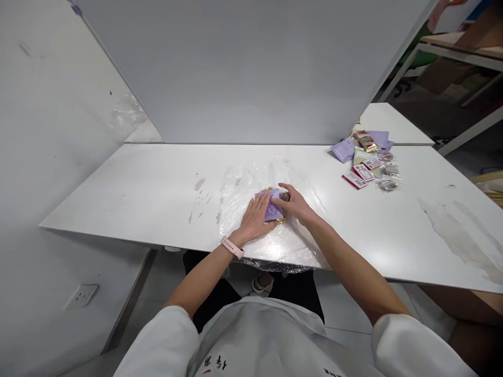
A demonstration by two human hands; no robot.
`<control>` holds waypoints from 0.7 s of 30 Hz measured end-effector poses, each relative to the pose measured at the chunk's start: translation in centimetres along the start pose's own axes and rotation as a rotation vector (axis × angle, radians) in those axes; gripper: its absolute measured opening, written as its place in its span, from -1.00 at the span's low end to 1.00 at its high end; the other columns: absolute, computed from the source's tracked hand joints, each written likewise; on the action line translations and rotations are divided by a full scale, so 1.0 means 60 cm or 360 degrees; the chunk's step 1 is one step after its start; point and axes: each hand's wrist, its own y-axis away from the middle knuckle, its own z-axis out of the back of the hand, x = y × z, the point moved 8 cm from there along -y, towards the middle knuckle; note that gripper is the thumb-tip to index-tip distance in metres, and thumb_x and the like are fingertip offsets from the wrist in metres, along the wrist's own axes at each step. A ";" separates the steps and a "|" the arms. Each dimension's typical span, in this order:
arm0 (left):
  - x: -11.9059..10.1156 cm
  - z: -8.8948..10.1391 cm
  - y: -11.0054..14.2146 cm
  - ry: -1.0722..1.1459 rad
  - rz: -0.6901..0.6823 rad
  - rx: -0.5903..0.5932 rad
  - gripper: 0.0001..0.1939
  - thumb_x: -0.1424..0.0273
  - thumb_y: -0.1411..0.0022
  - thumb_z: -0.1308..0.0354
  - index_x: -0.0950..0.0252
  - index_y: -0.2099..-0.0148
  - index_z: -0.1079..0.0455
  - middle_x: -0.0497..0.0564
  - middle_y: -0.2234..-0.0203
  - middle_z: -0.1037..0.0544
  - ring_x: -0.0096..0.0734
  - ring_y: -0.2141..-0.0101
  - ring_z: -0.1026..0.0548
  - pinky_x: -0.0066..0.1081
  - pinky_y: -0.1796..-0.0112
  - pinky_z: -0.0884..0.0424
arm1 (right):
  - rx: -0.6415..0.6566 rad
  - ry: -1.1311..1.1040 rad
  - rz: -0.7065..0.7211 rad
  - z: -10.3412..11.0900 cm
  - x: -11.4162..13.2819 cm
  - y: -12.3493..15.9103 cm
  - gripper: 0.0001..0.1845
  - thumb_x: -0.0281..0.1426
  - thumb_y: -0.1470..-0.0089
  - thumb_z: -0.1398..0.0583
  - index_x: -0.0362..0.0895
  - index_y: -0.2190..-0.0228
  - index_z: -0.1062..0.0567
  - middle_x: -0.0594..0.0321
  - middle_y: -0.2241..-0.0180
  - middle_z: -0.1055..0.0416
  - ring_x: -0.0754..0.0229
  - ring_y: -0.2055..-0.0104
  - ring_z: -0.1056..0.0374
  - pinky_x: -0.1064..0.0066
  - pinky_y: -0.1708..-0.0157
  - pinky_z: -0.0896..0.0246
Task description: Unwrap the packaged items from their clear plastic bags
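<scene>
My left hand [255,219] lies flat, fingers stretched together, on a purple packet [274,210]. Gold edges of another packet [281,220] stick out from under the purple one. On the right side of this small stack, my right hand [297,205] curls its thumb and fingers around a small dark item in clear wrap [285,196]. The right thumb also reaches the purple packet's edge. Beneath everything, a sheet of clear plastic film [236,191] is spread over the white table and hangs over its front edge.
To the right lies a pile with purple packets [343,151], a gold-and-brown packet [366,141], red-and-white cards [354,180] and clear-wrapped brown pieces [387,185]. A grey panel [251,73] stands along the back of the white table [157,188]. A wall is at the left.
</scene>
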 end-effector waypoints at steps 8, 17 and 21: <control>-0.005 0.015 0.008 0.0241 -0.0021 -0.0145 0.14 0.03 -0.27 -0.19 0.00 -0.46 0.68 0.06 -0.48 0.34 -0.01 -0.44 0.29 0.09 -0.36 0.16 | 0.0026 0.0150 0.0258 -0.017 0.043 0.032 -0.11 -0.25 0.04 -0.33 0.03 -0.30 -0.21 0.22 0.20 -0.45 0.13 0.25 -0.39 0.25 0.24 -0.36; -0.001 0.013 0.004 0.0272 -0.0004 -0.0148 0.28 -0.01 -0.17 -0.28 0.03 -0.44 0.74 0.14 -0.48 0.29 0.08 -0.43 0.22 0.15 -0.34 0.08 | 0.0121 -0.0265 -0.0126 -0.034 0.016 0.021 0.16 -0.32 0.18 -0.44 -0.02 -0.37 -0.04 0.18 0.21 -0.49 0.08 0.23 -0.47 0.24 0.26 -0.48; 0.001 0.011 0.005 0.0235 0.0009 -0.0115 0.34 -0.01 -0.13 -0.30 0.09 -0.43 0.79 0.19 -0.47 0.35 0.12 -0.43 0.27 0.15 -0.34 0.06 | 0.0147 -0.0536 -0.0395 -0.044 -0.011 0.003 0.15 -0.54 0.25 -0.42 -0.05 -0.34 -0.11 0.20 0.26 -0.53 0.08 0.26 -0.51 0.25 0.31 -0.53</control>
